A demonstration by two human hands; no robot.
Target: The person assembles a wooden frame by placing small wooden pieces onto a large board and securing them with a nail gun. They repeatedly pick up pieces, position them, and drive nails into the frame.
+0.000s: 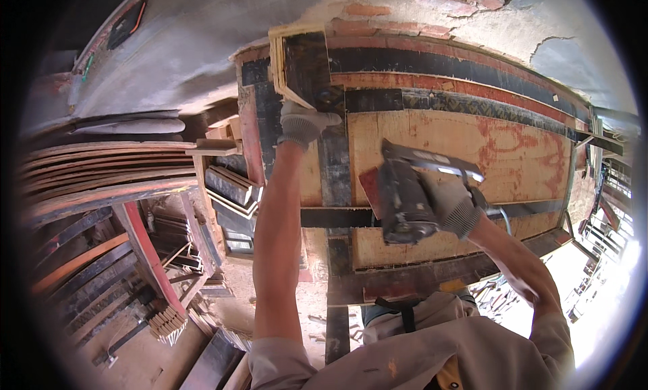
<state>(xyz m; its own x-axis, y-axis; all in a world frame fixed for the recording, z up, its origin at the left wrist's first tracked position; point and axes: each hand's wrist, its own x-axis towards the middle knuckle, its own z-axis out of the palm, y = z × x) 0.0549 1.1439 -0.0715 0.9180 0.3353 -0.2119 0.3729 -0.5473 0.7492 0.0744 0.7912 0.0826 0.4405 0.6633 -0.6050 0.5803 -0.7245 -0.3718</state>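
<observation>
My left hand (302, 125), in a pale knitted glove, is at the near end of a dark-faced plywood piece (307, 63) with light raw edges. Its fingers close on that end while the thumb points right; part of the grip is hidden. That piece stands at the far left of a wooden workbench (452, 154) faced with plywood and dark strips. In my gloved right hand (449, 202) is a black nail gun (405, 198), gripped by its handle and held over the middle of the bench. Its long magazine lies on the far side, and the picture is slightly blurred there.
Long boards (111, 171) are stacked on a rack at the left. Short plywood pieces (233, 187) lie beside the bench, and more offcuts fill the lower left. A thin air hose (505, 220) trails near my right wrist. A cracked wall (533, 25) rises behind the bench.
</observation>
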